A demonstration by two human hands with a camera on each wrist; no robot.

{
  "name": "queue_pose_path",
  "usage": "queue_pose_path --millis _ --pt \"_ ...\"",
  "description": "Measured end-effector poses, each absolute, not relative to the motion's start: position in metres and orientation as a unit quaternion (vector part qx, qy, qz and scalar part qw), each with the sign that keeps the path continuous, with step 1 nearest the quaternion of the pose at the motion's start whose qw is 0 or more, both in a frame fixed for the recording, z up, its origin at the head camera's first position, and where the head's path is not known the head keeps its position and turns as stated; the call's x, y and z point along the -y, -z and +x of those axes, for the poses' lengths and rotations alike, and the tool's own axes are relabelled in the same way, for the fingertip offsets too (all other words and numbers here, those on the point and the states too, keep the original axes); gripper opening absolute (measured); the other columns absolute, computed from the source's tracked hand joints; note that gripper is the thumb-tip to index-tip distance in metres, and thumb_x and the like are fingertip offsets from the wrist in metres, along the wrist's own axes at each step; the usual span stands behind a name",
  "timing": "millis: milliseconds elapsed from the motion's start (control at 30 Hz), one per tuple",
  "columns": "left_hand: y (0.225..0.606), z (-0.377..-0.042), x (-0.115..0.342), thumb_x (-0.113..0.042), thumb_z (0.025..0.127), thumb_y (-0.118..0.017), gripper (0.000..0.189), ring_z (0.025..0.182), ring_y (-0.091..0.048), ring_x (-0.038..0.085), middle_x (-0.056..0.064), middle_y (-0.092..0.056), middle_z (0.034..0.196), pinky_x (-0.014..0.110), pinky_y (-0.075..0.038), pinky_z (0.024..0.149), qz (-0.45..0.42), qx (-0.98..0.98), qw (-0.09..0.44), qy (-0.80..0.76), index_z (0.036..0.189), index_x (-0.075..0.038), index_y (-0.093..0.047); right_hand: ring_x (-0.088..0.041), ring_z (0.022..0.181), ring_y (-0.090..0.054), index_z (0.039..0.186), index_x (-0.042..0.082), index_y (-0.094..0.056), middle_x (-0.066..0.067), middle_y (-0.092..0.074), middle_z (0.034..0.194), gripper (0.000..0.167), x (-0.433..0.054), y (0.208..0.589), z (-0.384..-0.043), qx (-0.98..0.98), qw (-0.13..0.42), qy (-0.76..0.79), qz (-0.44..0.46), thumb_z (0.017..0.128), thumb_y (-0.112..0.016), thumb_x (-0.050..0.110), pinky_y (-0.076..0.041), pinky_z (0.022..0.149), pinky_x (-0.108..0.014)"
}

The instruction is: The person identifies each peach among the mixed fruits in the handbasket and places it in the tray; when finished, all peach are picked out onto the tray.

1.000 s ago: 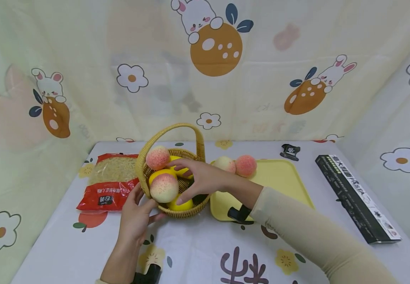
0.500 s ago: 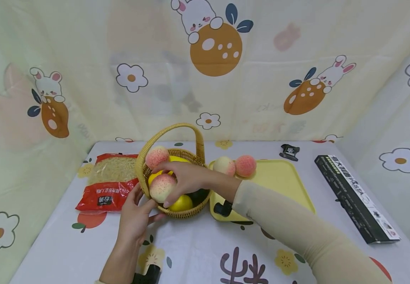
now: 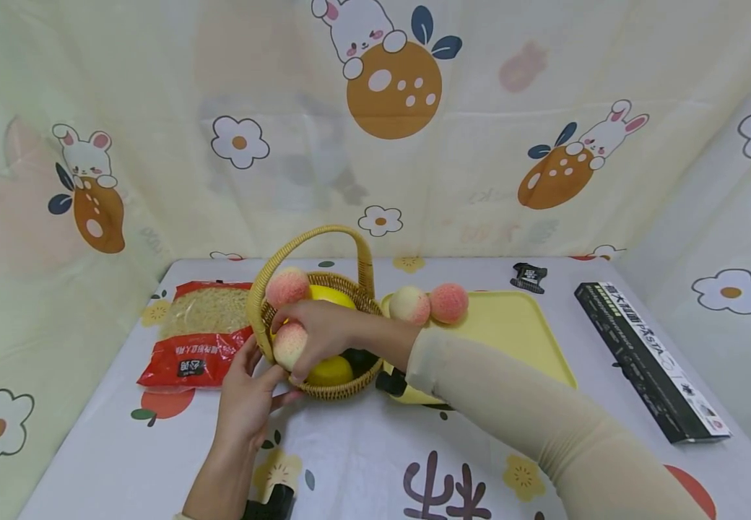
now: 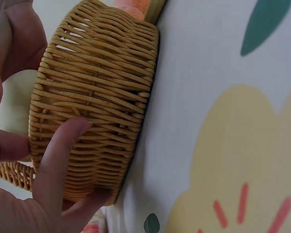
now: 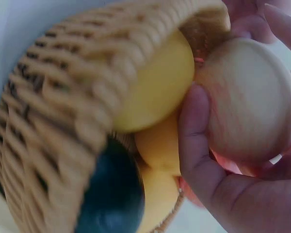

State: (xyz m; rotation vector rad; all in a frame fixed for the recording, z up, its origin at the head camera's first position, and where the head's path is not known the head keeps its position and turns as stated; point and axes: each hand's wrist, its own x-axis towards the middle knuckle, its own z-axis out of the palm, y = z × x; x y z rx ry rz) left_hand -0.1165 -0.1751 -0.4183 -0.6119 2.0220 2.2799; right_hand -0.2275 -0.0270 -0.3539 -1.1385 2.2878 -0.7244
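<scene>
A wicker basket (image 3: 343, 392) with a tall handle stands left of the table's middle. My left hand (image 3: 248, 390) grips its near left side, fingers against the weave (image 4: 97, 73) in the left wrist view. Over the basket's near left rim, my right hand (image 3: 326, 328) holds a pale pink peach (image 3: 289, 345) between thumb and fingers; the right wrist view shows this peach (image 5: 252, 102) up close. Another peach (image 3: 287, 287) sits at the basket's back left. Yellow fruits (image 3: 330, 371) and a dark green one (image 5: 111, 189) lie inside, partly hidden by my right hand.
Right of the basket lies a yellow tray (image 3: 512, 347), with a pale peach (image 3: 409, 305) and a pinker peach (image 3: 449, 303) at its far left corner. A red bag of pasta (image 3: 203, 343) is at left. Farther right are a black box (image 3: 651, 361) and a small black packet (image 3: 529, 277).
My right hand has moved left and closed round the near peach, which has shifted slightly left. My left hand stays on the basket.
</scene>
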Motion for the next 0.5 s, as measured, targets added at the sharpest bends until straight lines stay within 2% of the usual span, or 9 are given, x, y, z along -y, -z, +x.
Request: queue_pose_path --millis 233,500 --pt "0.4183 -0.1163 0.1757 -0.01 0.099 -0.063 0.086 0.138 -0.052 0.035 0.003 -0.022 0.176 0.041 -0.067 0.084 -0.199 -0.653 0.02 -0.731 0.171 -0.025 -0.018 -0.013 0.097 -0.062 0.128 0.021 -0.059 0.006 -0.066 0.112 0.072 0.0332 0.3611 -0.2245 -0.853 0.228 0.265 -0.387 0.067 -0.096 0.031 -0.053 0.082 -0.02" --pt "0.4182 -0.1168 0.1762 -0.009 0.099 -0.063 0.086 0.135 -0.055 0.034 0.003 -0.025 0.175 0.043 -0.067 0.085 -0.197 -0.653 0.016 -0.731 0.171 -0.025 -0.019 -0.013 0.087 -0.064 0.127 0.022 -0.06 0.003 -0.067 0.107 0.069 0.0329 0.3636 -0.2251 -0.851 0.245 0.289 -0.365 0.068 -0.096 0.026 -0.058 0.07 -0.022"
